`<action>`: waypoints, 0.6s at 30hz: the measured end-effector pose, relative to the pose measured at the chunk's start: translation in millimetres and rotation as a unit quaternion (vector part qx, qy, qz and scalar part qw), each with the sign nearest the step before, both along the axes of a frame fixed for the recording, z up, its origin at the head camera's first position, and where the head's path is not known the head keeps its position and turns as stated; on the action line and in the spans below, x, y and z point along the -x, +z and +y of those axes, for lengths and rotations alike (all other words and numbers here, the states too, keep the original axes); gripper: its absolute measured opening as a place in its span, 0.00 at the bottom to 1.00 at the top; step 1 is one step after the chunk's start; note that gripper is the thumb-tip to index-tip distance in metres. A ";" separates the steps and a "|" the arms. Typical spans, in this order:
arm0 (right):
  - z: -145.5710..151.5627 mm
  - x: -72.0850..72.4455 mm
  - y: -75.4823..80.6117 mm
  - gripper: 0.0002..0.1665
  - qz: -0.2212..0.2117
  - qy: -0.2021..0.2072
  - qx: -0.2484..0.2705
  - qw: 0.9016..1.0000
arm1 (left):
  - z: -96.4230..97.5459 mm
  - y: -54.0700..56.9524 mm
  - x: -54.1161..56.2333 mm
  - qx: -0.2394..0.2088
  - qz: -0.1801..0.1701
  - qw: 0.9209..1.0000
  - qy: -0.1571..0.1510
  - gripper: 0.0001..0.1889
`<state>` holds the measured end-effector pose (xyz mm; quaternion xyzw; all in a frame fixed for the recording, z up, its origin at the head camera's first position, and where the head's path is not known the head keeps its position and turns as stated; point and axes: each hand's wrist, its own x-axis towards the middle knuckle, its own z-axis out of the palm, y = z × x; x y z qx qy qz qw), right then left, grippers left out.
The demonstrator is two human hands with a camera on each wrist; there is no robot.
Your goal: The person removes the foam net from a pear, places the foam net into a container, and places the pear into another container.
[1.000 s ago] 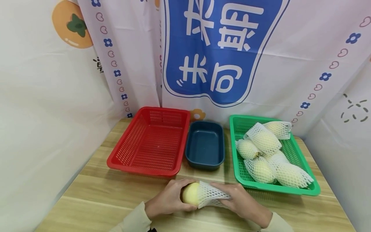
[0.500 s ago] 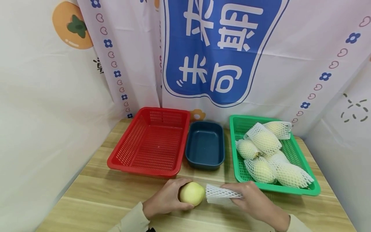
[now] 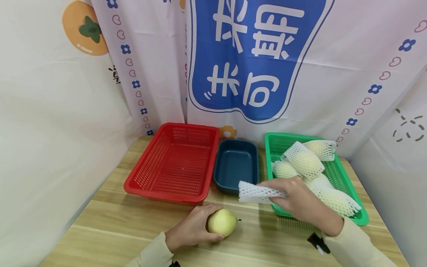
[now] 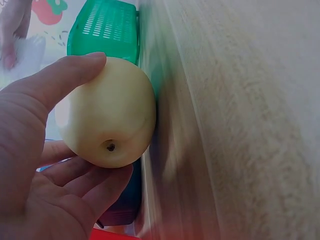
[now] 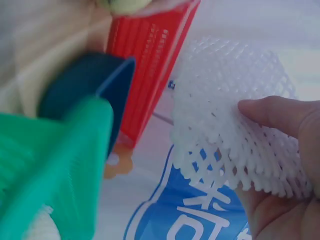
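A pale yellow pear (image 3: 222, 223) lies on its side near the front of the wooden table, bare, its stem pointing right. My left hand (image 3: 192, 228) grips it from the left, thumb on the near side and fingers round the far side. In the left wrist view the pear's (image 4: 112, 115) blossom end faces the camera. My right hand (image 3: 300, 198) pinches a flattened white foam net sleeve (image 3: 255, 193) between thumb and fingers. The sleeve hangs in the air, overlapping the front edge of the dark blue tub (image 3: 235, 167) in the head view.
Left of the tub stands a red plastic basket (image 3: 181, 170) with nothing in it. A green basket (image 3: 269, 167) at the right holds several pears (image 3: 305, 163) in foam nets, partly behind my right hand. A printed cloth (image 3: 160, 74) hangs behind the table (image 3: 110, 218).
My right hand has pulled the foam net off the pear, then moved it right and up toward the tub. My left hand has stayed in place, holding the pear.
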<state>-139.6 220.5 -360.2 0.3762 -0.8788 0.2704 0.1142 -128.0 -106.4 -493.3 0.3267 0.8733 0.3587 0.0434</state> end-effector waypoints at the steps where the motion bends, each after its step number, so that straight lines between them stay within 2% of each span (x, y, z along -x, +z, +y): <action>1: -1.5 5.5 2.7 0.28 0.006 -0.002 -0.003 1.000 | 0.1 0.2 0.1 0.001 0.002 1.000 0.000 0.39; 6: -10.6 36.2 10.4 0.24 0.008 0.002 -0.012 1.000 | 0.6 0.5 0.5 0.008 0.009 1.000 -0.002 0.39; 12: -24.1 72.3 9.0 0.18 -0.013 0.006 -0.004 1.000 | 0.4 0.5 0.0 0.005 -0.004 1.000 -0.001 0.38; 16: -32.2 96.0 4.8 0.13 -0.059 0.001 -0.005 0.998 | -0.2 0.8 0.5 0.001 -0.012 1.000 -0.002 0.39; 18: -35.8 107.3 1.7 0.11 -0.100 -0.006 -0.013 0.995 | -0.3 1.3 0.7 0.000 -0.013 1.000 -0.003 0.39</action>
